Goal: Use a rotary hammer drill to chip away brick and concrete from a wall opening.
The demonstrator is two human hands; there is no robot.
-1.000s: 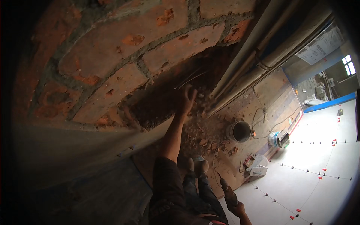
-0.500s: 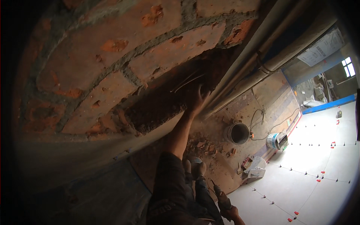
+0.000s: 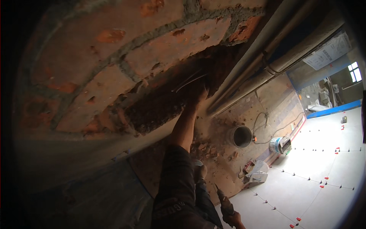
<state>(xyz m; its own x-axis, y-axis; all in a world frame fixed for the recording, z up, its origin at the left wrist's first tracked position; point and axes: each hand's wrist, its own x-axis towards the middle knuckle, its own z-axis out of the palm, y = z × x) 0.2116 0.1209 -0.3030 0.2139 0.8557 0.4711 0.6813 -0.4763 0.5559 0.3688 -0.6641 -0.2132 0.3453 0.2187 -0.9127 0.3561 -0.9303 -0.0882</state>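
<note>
Bare left hand [image 3: 202, 92] sits deeper in the dark, rough-edged hollow [image 3: 152, 114] below large red bricks [image 3: 175, 49]

Compared with 1 second ago, its fingers are lost in shadow, and the whole view is shifted slightly. Just up and left of this hand, 2 thin, pale, curved strands [image 3: 192, 81] show inside the hollow; contact with them is hidden. Whether the fingers are spread, pressed together or pinching something, I cannot say.

To the left hand's right, a long, pale, round pipe [image 3: 297, 51] runs close by, which probably forces the arm to come in at such a slant.

Well below and to the right, the bare right hand [image 3: 233, 220] is curled around a dark, long-bodied power tool [image 3: 227, 208], its slim pointed bit [image 3: 217, 189] aimed forward. It seems to be held low and aside so that only 1 arm reaches in.

Down beyond the left hand, broken reddish rubble [image 3: 207, 149] lies on brown floor covering [image 3: 223, 173]. Near it stands a round, grey bucket [image 3: 231, 134], perhaps placed there for debris.
</note>
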